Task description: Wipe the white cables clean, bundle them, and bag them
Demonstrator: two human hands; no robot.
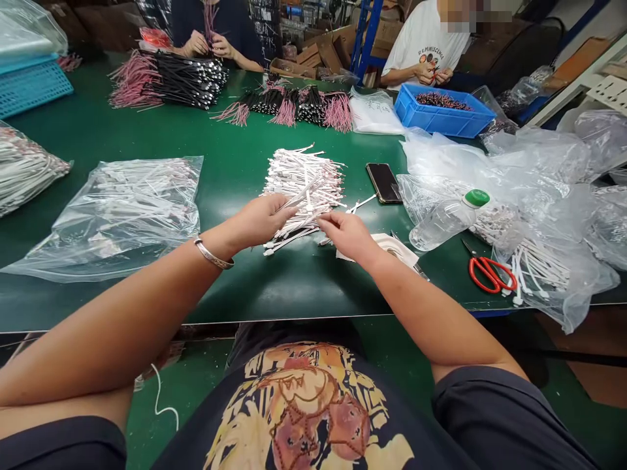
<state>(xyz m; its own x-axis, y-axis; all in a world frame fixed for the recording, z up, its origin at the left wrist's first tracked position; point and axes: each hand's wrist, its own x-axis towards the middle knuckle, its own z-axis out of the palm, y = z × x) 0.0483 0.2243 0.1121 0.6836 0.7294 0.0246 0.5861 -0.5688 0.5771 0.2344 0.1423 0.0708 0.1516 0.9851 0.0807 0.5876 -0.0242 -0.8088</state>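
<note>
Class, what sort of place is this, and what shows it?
Likely a cable-assembly workshop: a heap of white cables, stacked black-and-pink wire bundles and a blue plastic bin.

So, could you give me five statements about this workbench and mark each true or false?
1. The left hand holds thin white pieces. True.
2. The left wrist is bare. False: a silver bracelet circles it.
3. The phone lies to the right of the white pile. True.
4. The bottle has a red cap. False: the bottle has a green cap.
5. The scissors are red-handled. True.
</note>
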